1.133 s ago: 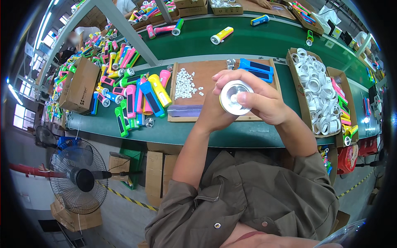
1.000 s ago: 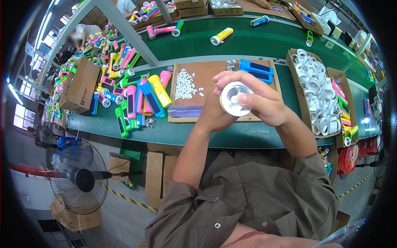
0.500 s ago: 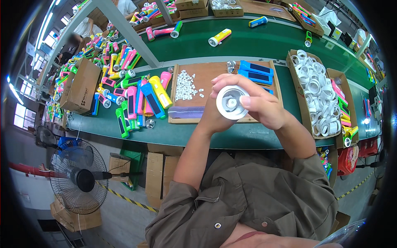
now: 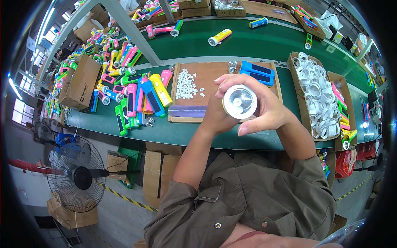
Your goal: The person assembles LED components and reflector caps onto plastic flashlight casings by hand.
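Lens end up, a flashlight with a white ring and clear lens is held over the wooden work tray. My left hand is closed around its body from the left, which hides most of the body; a sliver of yellow shows below the ring. My right hand curls its fingers round the far side of the lens end, while its thumb stands away from the ring. Behind the hands lie blue flashlight bodies with dark panels. Small white parts and a purple strip are on the tray's left.
Left of the tray, coloured flashlights are heaped beside a cardboard box. At the right stands a carton of white rings. A yellow flashlight lies on the green belt. A metal post rises at the left, a fan below.
My right thumb has come off the white ring and swung down toward me. The flashlight's lens end has shifted slightly right and now shows a clear, shiny face.
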`<action>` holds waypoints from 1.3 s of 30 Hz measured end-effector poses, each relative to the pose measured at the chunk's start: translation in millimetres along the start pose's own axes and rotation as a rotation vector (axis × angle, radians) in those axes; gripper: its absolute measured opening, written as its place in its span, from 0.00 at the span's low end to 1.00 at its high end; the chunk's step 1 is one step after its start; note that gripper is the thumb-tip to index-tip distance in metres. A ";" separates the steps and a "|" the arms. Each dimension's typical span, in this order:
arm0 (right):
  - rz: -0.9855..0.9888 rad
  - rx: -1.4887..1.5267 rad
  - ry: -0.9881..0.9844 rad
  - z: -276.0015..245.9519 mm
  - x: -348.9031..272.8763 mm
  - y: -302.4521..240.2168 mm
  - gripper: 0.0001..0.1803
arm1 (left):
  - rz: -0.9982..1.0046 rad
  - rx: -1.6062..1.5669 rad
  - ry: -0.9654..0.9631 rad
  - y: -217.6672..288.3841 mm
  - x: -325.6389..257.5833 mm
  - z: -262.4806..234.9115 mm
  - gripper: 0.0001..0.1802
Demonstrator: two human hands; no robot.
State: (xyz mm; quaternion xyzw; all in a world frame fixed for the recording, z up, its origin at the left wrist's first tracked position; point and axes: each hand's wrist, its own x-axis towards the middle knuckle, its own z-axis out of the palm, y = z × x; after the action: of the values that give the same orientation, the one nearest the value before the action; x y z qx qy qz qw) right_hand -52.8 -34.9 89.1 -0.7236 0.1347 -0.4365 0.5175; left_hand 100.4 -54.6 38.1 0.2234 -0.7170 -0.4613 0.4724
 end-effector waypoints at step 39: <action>0.506 -0.220 0.126 -4.2 -17.8 63.4 0.04 | -0.406 0.100 0.227 -72.9 -104.0 59.4 0.39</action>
State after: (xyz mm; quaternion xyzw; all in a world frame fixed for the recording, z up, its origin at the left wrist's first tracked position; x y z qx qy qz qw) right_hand -50.1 -53.2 25.8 -0.6901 0.3895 -0.3200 0.5192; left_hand 86.7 16.2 -82.2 0.4368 -0.6217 -0.4827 0.4355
